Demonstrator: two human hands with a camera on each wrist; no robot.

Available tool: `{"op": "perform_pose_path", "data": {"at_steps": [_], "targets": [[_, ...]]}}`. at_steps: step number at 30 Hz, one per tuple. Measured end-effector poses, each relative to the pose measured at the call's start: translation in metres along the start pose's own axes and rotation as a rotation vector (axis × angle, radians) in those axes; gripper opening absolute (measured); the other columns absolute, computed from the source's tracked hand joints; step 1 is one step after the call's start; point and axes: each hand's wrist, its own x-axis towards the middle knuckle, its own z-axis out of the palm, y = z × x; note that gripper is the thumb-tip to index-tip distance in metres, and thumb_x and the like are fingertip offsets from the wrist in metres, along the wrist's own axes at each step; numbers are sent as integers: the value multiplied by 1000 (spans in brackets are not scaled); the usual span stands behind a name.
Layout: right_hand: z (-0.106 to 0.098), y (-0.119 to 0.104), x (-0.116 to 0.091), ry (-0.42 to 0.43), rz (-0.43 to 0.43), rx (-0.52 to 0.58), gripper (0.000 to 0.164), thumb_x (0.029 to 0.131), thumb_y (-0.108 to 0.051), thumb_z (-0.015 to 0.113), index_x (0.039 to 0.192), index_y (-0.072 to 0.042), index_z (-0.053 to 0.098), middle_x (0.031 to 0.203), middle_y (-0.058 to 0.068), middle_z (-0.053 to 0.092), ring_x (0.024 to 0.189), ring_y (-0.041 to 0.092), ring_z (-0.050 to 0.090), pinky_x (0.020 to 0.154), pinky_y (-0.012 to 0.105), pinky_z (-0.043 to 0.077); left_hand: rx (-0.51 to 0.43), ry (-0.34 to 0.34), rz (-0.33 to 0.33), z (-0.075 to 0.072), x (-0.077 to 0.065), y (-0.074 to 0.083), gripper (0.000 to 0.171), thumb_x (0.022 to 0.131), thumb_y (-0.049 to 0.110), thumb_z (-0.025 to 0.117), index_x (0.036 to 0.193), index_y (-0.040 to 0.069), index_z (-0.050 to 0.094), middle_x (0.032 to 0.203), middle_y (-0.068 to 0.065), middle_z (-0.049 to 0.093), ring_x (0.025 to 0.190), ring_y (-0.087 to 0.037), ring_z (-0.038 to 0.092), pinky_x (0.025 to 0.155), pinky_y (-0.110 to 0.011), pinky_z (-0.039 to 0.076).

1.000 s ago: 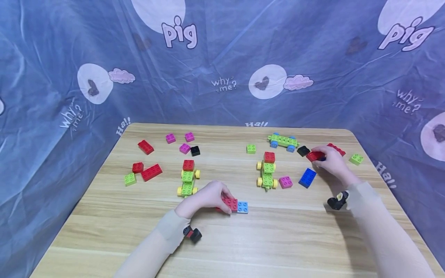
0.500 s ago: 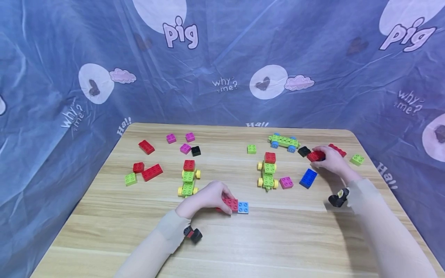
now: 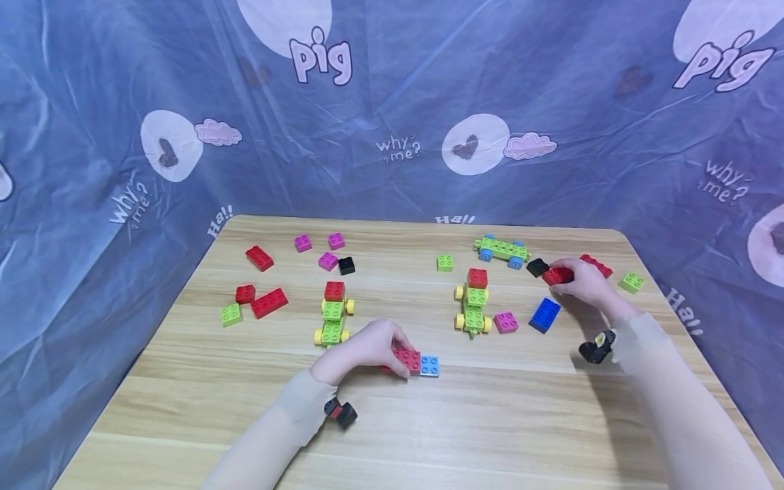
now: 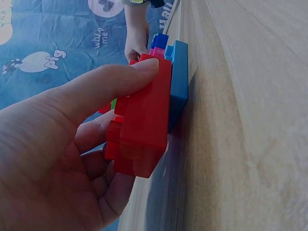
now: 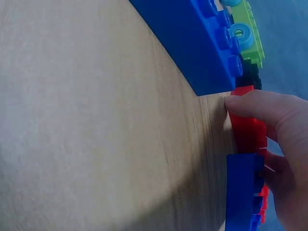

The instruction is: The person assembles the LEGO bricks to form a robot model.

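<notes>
My left hand [image 3: 371, 346] grips a red brick [image 3: 409, 361], thumb on one side and fingers on the other. The red brick overlaps a light blue brick [image 3: 430, 366], whose bare studs show to the right; in the left wrist view this blue brick [image 4: 180, 79] lies against the red one's underside. At the table's back right, my right hand [image 3: 584, 282] pinches a red brick [image 3: 556, 275] with its thumb along the near side. A blue brick [image 5: 240, 192] sits beside that hand in the right wrist view, mostly hidden from the head view.
Two green cars with yellow wheels [image 3: 333, 320] and a green base with blue wheels [image 3: 502, 250] stand on the table [image 3: 465, 429]. Around my right hand lie a blue brick [image 3: 544, 315], a black brick [image 3: 537, 267] and a pink brick [image 3: 505, 322]. Several loose bricks lie at left.
Both hands keep their hold and have barely moved. The whole head view has drifted slightly, so everything appears a little further right.
</notes>
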Motion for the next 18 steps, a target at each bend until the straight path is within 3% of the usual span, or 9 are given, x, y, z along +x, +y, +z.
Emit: {"op": "perform_pose_path", "data": {"at_steps": [6,13,18], "targets": [[-1,-1,-4,56,-13,5,52,79,-11,74,123,9,55,122,36,54,104,47,54,87,59,45,5,-3,8,0,1,-2,39,62,19,90,97,11,76,94,2,71,84,-8,56,78,-25,46],[-6,-7,-12,180,-34,33,50,80,-11,76,122,9,57,116,34,56,95,45,60,75,43,50,11,-3,11,0,1,-1,40,62,20,90,98,11,76,93,4,71,82,-6,55,76,-23,46],[-10,-18,-18,227,-44,84,50,82,-9,73,125,8,55,121,34,53,102,47,55,81,52,47,12,-3,15,-1,0,-1,41,61,19,90,98,10,76,93,3,71,82,-7,55,77,-24,46]]}}
